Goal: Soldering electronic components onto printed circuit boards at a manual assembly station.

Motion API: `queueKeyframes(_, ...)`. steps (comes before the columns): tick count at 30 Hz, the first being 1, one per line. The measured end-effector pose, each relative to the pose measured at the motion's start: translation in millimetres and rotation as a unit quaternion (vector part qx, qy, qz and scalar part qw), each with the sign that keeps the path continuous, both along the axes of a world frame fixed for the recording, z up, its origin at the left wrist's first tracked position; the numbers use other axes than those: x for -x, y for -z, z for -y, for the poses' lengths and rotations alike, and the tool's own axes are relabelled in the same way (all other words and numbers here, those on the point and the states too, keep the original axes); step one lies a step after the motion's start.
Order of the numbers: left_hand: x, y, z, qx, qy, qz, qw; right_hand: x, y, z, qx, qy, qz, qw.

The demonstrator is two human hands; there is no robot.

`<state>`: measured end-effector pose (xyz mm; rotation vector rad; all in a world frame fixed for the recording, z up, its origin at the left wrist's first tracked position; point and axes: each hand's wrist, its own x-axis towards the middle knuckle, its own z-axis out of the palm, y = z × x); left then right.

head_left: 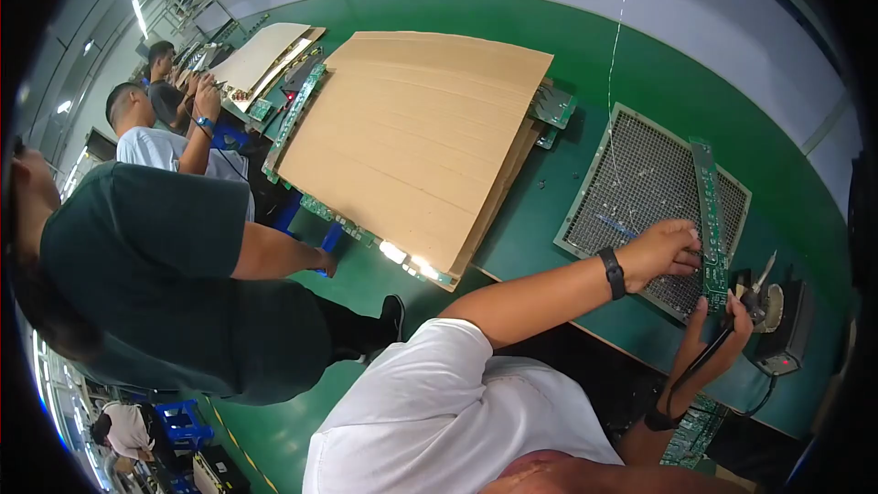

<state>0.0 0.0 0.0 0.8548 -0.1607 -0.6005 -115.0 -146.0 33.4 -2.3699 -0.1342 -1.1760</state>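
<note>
A long, narrow green circuit board [710,210] lies across a grey mesh tray [585,220] on the green bench. At the board's left edge is my left hand [666,252], fingers curled and pressed together against it. A thin silvery wire [611,82] hangs from above and runs down over the mesh toward this hand; its end is hard to make out. My right hand [713,343], by the near end of the board, is closed around a black, pen-like soldering iron [712,357] with a cord trailing along my wrist.
A black soldering station [786,334] with a red light stands right of my right hand. Large cardboard sheets [421,137] lie over circuit boards to the left. A co-worker in dark green [174,284] stands close on my left; others work beyond.
</note>
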Motion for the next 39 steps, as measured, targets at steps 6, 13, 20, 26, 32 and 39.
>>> queueKeyframes(6, -7, -8, -5, 0.082, 0.018, -0.083, 0.993, 11, 3, -2, 0.016, -0.006, -0.009, 1.000)
queueKeyframes(13, -2, -22, -2, 0.079, 0.038, -0.072, 0.994, 27, 10, 4, 0.005, 0.000, 0.005, 1.000)
queueKeyframes(20, 15, -40, -30, -0.017, -0.087, 0.015, 0.996, 37, 11, -11, -0.015, -0.091, 0.017, 0.996)
queueKeyframes(26, 33, -34, -12, -0.041, -0.104, 0.082, 0.990, 40, 34, -9, -0.140, -0.162, 0.043, 0.976)
queueKeyframes(32, 41, -15, -37, -0.024, -0.106, 0.049, 0.993, 40, 43, -36, -0.207, -0.233, 0.074, 0.947)
queueKeyframes(39, 41, -13, -36, -0.018, -0.087, 0.053, 0.995, 31, 48, -40, -0.247, -0.265, 0.052, 0.931)
